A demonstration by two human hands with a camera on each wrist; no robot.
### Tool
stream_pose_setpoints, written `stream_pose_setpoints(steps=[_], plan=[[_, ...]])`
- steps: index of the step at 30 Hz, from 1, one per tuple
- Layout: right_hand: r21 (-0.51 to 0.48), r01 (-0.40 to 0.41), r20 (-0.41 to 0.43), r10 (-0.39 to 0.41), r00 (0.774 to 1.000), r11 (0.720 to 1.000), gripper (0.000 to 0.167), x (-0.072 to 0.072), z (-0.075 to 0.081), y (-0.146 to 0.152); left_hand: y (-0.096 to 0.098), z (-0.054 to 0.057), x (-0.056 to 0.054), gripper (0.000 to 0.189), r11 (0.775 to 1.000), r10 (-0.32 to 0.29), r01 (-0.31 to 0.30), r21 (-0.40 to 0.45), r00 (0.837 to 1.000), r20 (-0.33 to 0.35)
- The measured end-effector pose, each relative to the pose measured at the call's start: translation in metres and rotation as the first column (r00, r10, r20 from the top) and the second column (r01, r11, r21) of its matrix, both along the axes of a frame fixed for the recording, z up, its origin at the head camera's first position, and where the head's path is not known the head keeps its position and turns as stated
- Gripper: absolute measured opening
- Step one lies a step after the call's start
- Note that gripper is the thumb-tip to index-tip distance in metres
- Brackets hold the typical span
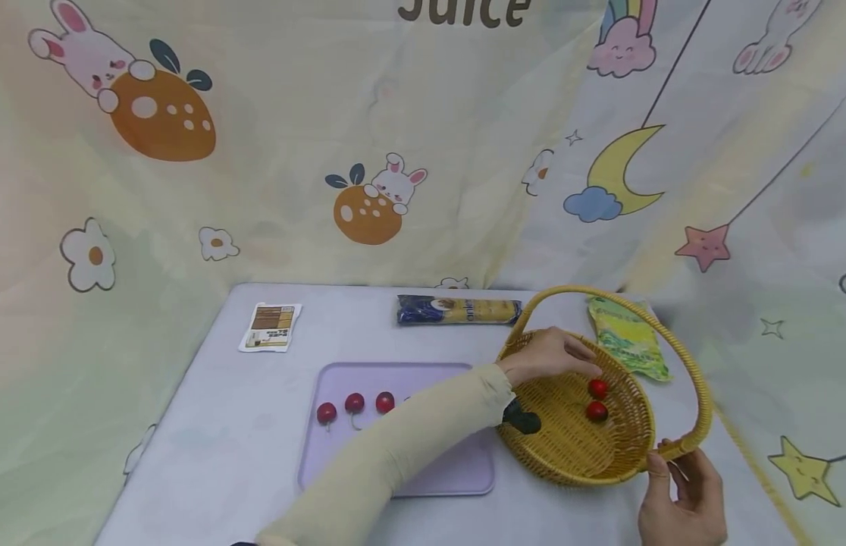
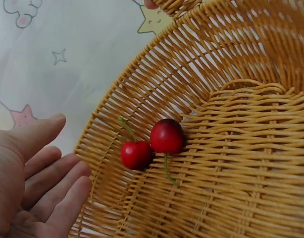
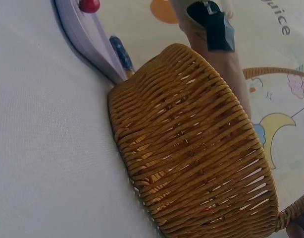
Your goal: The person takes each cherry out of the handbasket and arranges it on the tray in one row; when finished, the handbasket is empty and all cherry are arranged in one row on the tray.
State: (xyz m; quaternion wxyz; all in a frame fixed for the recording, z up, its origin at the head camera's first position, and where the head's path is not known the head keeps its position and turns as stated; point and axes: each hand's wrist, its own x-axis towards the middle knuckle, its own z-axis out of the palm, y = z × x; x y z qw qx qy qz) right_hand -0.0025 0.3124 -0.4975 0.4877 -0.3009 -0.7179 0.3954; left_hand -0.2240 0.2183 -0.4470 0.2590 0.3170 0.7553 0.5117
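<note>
The left hand (image 1: 553, 354), empty with its thumb apart from the fingers, hangs over the wicker basket (image 1: 566, 447), two cherries (image 1: 596, 400) lying just beside its fingertips; the right hand (image 1: 684, 497) grips the foot of the handle (image 1: 703, 402). Cherries seem to be going into the basket, so the next move probably calls for the left hand reaching leftward to the tray (image 1: 457, 466) for another.

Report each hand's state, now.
Left hand: open, holding nothing, over the wicker basket.
Right hand: closed, holding the basket's handle near its lower end.
</note>
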Motion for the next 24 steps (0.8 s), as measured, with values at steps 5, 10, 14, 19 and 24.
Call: stream_pose_setpoints(steps=[5,10,14,19,24], plan=[[-0.001,-0.010,-0.027,0.010,1.000,1.000,0.049,-0.003,0.000,0.001,0.011,-0.004,-0.001,0.030,0.999,0.040,-0.040,0.004,0.999,-0.009],[0.007,-0.017,-0.044,0.018,0.999,1.000,0.049,-0.005,-0.001,0.002,0.019,-0.011,0.000,0.022,0.994,0.111,-0.111,0.004,0.994,-0.002],[0.001,-0.004,-0.039,0.004,0.999,1.000,0.049,-0.005,-0.003,0.002,0.024,-0.015,0.003,0.018,0.987,0.159,-0.160,-0.011,0.987,-0.014],[0.005,0.005,-0.027,-0.005,1.000,1.000,0.050,-0.003,-0.007,0.002,0.032,-0.019,0.006,0.016,0.981,0.185,-0.188,-0.051,0.982,-0.044],[0.021,0.004,-0.017,-0.004,1.000,1.000,0.050,-0.001,-0.004,0.001,0.041,-0.023,0.009,0.015,0.979,0.180,-0.186,-0.089,0.981,-0.075]])
